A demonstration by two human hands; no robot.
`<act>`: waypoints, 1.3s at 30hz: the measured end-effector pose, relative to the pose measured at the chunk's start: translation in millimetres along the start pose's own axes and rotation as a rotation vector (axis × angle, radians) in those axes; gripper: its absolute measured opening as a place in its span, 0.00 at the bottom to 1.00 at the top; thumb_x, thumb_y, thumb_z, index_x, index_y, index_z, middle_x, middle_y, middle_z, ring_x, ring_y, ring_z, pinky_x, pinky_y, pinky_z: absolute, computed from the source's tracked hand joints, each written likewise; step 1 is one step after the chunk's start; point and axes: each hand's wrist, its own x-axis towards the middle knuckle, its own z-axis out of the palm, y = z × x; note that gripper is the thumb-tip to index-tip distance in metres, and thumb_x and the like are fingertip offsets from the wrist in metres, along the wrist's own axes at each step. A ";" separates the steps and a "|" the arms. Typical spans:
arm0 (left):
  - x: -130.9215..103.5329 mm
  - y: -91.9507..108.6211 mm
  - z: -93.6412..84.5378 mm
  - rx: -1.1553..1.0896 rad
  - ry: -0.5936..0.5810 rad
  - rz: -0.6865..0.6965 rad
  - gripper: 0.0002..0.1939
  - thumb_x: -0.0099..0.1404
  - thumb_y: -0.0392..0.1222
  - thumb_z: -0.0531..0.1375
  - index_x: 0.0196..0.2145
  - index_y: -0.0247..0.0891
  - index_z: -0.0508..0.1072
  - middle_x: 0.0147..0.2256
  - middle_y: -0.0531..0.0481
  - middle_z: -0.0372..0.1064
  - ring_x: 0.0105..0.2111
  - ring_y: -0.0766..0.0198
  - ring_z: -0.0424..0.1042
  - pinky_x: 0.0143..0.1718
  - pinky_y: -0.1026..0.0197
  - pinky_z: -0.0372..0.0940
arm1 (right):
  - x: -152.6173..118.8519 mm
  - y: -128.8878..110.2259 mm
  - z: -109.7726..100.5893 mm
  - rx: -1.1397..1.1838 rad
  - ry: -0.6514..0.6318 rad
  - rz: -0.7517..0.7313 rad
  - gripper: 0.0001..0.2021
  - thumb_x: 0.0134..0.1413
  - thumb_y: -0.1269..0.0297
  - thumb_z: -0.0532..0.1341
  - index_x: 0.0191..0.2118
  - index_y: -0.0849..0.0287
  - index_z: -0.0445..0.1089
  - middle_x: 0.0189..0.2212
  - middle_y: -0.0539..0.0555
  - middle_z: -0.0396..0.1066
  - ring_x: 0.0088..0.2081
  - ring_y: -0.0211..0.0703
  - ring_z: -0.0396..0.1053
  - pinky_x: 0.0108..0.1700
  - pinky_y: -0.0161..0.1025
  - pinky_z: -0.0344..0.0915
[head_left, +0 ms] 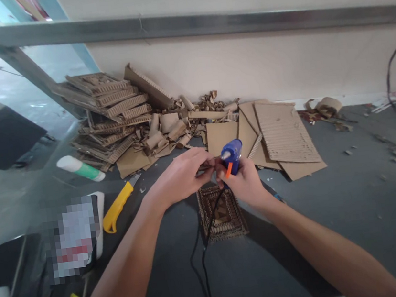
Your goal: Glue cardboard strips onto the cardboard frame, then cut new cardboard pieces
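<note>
My right hand (247,183) is wrapped round a blue hot glue gun (233,151) with an orange trigger; its pale nozzle points left and its black cord (210,221) trails down toward me. Close to the nozzle, my left hand (189,171) is closed in a pinch, its fingertips meeting those of my right hand. What lies in that pinch is too small and covered to make out. Beneath both hands, a rectangular piece built of corrugated cardboard strips (241,220) in nested frames lies flat on the dark table (302,232).
Stacked cardboard frames (116,98) stand at the back left, beside a heap of cardboard scraps (167,130). Flat cardboard sheets (286,130) lie at the back right. On the left are a glue stick (79,168), a yellow box cutter (120,206) with its blade out, and a phone-like, blurred object (77,235).
</note>
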 end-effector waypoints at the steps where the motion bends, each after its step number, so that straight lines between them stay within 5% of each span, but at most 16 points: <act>1: 0.1 -0.4 0.8 -0.003 -0.005 -0.002 0.03 0.67 0.33 0.57 0.39 0.37 0.69 0.38 0.48 0.69 0.39 0.61 0.70 0.40 0.62 0.64 | 0.6 -0.4 1.1 0.037 -0.010 0.016 0.05 0.44 0.65 0.61 0.25 0.57 0.63 0.17 0.45 0.64 0.19 0.33 0.61 0.23 0.34 0.59; 9: 0.5 -2.7 9.9 0.039 0.016 -0.048 0.04 0.71 0.36 0.56 0.41 0.38 0.71 0.42 0.47 0.71 0.42 0.60 0.71 0.42 0.60 0.65 | 6.0 2.6 3.7 0.273 0.011 0.154 0.14 0.46 0.55 0.68 0.28 0.58 0.65 0.18 0.45 0.64 0.19 0.33 0.61 0.24 0.34 0.60; 22: 2.5 -4.4 16.9 0.239 0.110 -0.009 0.06 0.68 0.35 0.60 0.42 0.37 0.76 0.39 0.47 0.77 0.38 0.58 0.77 0.39 0.59 0.69 | 7.5 1.2 -1.9 -0.094 0.092 0.026 0.09 0.50 0.59 0.62 0.28 0.58 0.66 0.19 0.49 0.68 0.21 0.38 0.66 0.26 0.37 0.63; 33: 2.2 12.5 20.0 0.389 0.131 0.062 0.11 0.73 0.38 0.53 0.39 0.34 0.75 0.36 0.45 0.75 0.38 0.59 0.76 0.40 0.58 0.69 | 9.8 4.9 0.3 0.269 0.200 0.056 0.12 0.48 0.58 0.66 0.27 0.58 0.65 0.21 0.47 0.66 0.23 0.34 0.63 0.28 0.35 0.63; 36: 0.4 14.2 8.0 0.319 0.073 0.012 0.11 0.73 0.40 0.54 0.40 0.36 0.76 0.38 0.47 0.76 0.39 0.61 0.75 0.41 0.60 0.68 | 17.8 8.7 -11.2 0.292 0.274 0.054 0.13 0.46 0.57 0.68 0.28 0.58 0.65 0.20 0.45 0.65 0.22 0.34 0.63 0.27 0.35 0.62; 39: -6.1 -1.4 -2.3 0.353 -0.127 -0.114 0.11 0.72 0.41 0.56 0.38 0.38 0.79 0.38 0.47 0.77 0.41 0.57 0.75 0.41 0.58 0.67 | 20.7 7.5 -18.5 0.210 0.170 0.079 0.14 0.45 0.57 0.70 0.31 0.59 0.67 0.20 0.46 0.66 0.21 0.34 0.64 0.25 0.35 0.62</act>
